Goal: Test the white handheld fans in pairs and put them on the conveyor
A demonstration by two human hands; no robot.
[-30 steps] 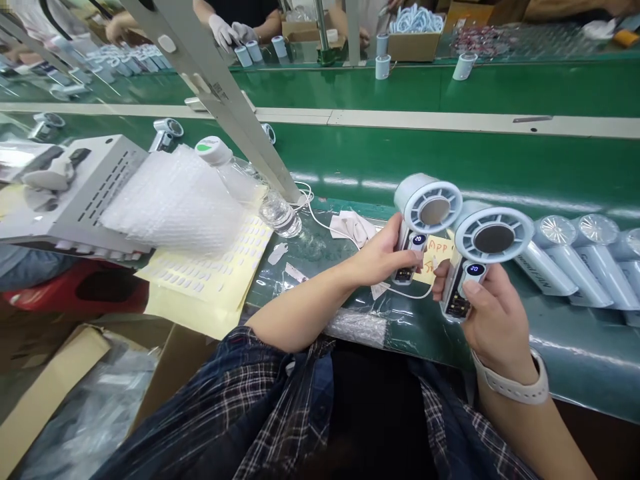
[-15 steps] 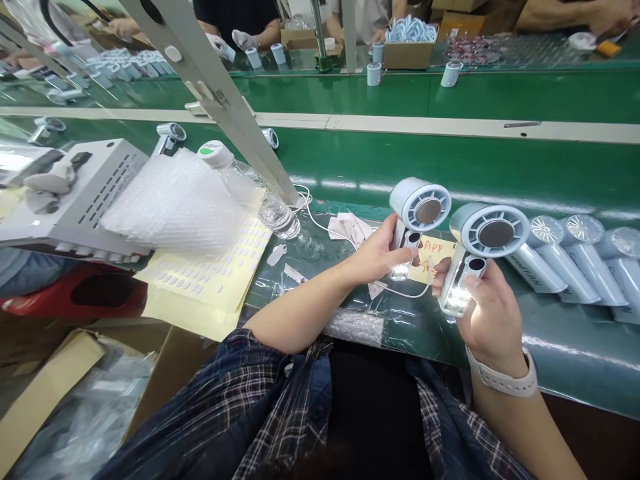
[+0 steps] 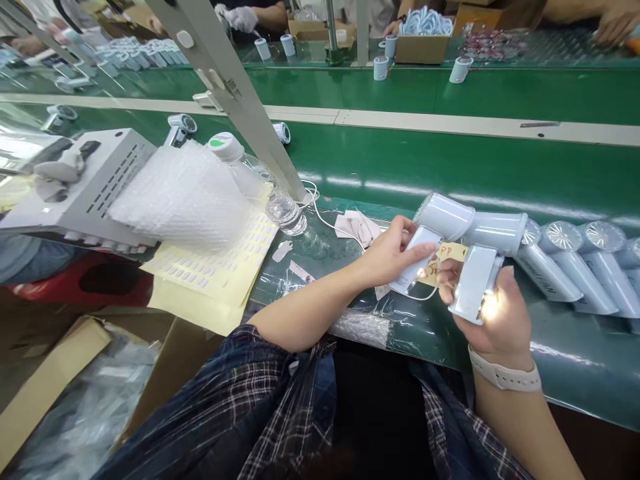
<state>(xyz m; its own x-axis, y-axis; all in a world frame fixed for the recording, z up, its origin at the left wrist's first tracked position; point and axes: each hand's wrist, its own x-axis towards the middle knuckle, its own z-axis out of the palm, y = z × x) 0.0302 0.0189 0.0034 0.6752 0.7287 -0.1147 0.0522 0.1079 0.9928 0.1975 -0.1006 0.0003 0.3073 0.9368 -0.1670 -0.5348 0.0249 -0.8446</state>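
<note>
Currently, the left hand (image 3: 397, 253) is holding the pale blue left fan (image 3: 434, 228) by its handle, that grip wrapping around it, while the right hand (image 3: 500, 327) is clasping the matching right fan (image 3: 477, 270), its grip likewise curling around the handle. Both fans are hanging above the tabletop (image 3: 565, 347), heads side by side. A bright light (image 3: 491, 305) is glowing beside the right palm. More fans (image 3: 585, 275) are resting in a row to the right, and a yellow note (image 3: 454, 251) is peeking out between the handles.
</note>
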